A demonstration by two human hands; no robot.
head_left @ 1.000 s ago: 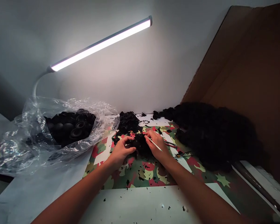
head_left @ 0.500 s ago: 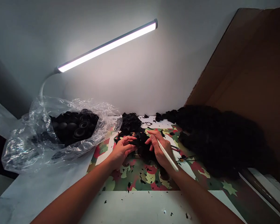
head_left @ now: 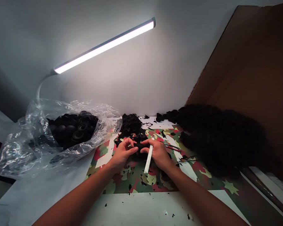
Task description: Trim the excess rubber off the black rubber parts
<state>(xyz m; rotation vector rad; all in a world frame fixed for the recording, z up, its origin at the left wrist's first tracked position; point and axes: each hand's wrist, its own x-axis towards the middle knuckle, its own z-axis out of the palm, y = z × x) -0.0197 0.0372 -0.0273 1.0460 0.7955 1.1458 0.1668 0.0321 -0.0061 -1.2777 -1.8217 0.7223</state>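
Observation:
My left hand (head_left: 123, 153) is closed, its thumb and fingers pinching a small black rubbery piece (head_left: 138, 146). Opposite it, my right hand (head_left: 158, 154) touches the same piece with thumb and forefinger. A slim white-handled tool (head_left: 148, 158) is tucked in my right hand, its long end pointing down toward me; whether it has a blade I cannot make out. Just beyond the hands lies a heap of black scraps (head_left: 132, 125). Under them a camouflage-patterned mat (head_left: 122, 185) is strewn with black trimmings.
A clear plastic bag (head_left: 16, 153) on the left holds black round parts (head_left: 73, 127). To the right rises a large dark pile (head_left: 217, 138) before a cardboard box (head_left: 252, 62). Red-handled tweezers or scissors (head_left: 173, 147) lie beside my right hand. A lit lamp (head_left: 106, 45) hangs above.
My right hand has moved left to meet the left hand at the black piece. The white tool has swung from slanting right to pointing nearly straight down toward me.

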